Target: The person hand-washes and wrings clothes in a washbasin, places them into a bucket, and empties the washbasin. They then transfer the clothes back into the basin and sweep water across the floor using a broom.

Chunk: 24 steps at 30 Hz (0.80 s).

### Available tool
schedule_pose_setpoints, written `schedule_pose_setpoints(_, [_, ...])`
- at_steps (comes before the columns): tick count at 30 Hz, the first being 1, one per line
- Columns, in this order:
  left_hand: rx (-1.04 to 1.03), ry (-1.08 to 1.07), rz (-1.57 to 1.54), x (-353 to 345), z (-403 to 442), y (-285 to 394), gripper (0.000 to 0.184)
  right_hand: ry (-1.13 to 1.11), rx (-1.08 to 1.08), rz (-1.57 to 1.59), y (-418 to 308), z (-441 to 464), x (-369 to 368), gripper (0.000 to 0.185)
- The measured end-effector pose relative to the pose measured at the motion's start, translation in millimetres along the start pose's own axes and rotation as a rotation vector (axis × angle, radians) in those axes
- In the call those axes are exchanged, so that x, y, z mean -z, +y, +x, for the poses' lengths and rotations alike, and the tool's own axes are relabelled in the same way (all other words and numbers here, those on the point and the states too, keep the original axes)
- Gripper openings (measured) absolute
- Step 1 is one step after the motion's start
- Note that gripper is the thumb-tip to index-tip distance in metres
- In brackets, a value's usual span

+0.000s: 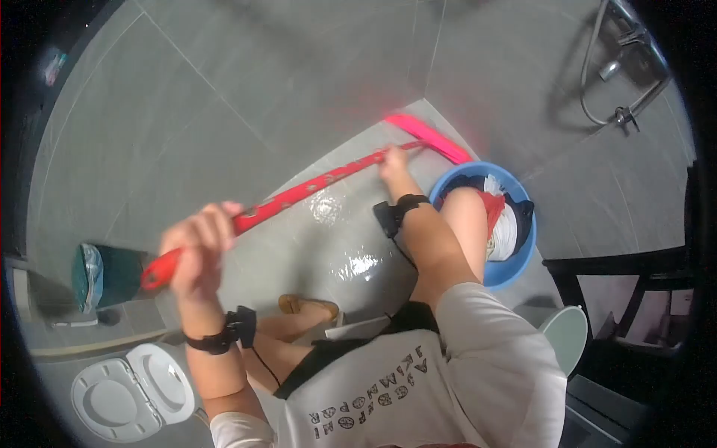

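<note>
My left hand [198, 243] is closed around the upper end of a floor squeegee's red patterned pole [314, 187]. Lower down, near the head, my right hand [392, 162] grips the same pole. The squeegee's long, narrow pink head [429, 137] lies by the wall corner, slightly blurred. Beneath the pole is a wet, shiny grey floor [321, 246]. A blue basin [529, 257] holding dark, red and white clothes [506, 231] stands right of my right forearm, close to the pink head.
A green bin [123, 275] with a bag stands at the left, above a white toilet [104, 403] with its lid up. A shower hose and tap [611, 71] hang on the right wall. A black rack [620, 261] and a pale green round object [566, 340] are at the lower right.
</note>
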<state>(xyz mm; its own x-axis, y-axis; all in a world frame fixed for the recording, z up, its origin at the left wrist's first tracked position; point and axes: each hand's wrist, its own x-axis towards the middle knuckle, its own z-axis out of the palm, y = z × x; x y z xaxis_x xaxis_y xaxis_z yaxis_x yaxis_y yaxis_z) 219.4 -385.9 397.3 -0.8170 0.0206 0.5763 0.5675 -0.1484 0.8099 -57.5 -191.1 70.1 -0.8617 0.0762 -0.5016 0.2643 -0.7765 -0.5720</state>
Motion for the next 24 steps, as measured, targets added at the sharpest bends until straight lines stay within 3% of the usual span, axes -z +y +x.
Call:
schedule_pose_setpoints(3, [0.064, 0.076, -0.002, 0.1, 20.2, -34.9, 0.034, 0.034, 0.007, 0.212, -21.7, 46.9, 7.1, 0.008])
schedule_pose_setpoints(5, [-0.020, 0.156, -0.159, 20.0, 22.7, -41.4, 0.032, 0.041, 0.006, 0.213, -31.2, 27.3, -18.4, 0.007])
schedule_pose_setpoints(8, [-0.013, 0.189, -0.233, 40.3, 49.2, -76.2, 0.031, 0.262, 0.002, 0.163, -23.0, 45.4, -43.7, 0.025])
schedule_pose_setpoints(12, [0.007, 0.241, -0.280, 62.2, 62.8, -110.8, 0.028, 0.235, 0.000, 0.098, -16.6, 82.2, -73.4, 0.027])
schedule_pose_setpoints(14, [0.070, 0.357, -0.263, 72.5, 49.2, -112.0, 0.026, 0.330, -0.009, -0.064, 1.4, 89.5, -75.0, 0.031])
schedule_pose_setpoints(18, [0.116, 0.449, -0.169, 92.6, -2.7, -71.0, 0.021, 0.309, -0.050, -0.280, 55.7, 81.2, -34.8, 0.034])
schedule_pose_setpoints(22, [0.062, 0.453, -0.168, 98.8, -6.3, -29.5, 0.018, 0.276, -0.115, -0.339, 66.9, 8.2, -58.6, 0.013])
schedule_pose_setpoints(24, [0.087, 0.491, -0.195, 95.2, 5.1, -54.5, 0.022, 0.204, -0.082, -0.433, 61.7, 54.4, -37.3, 0.012])
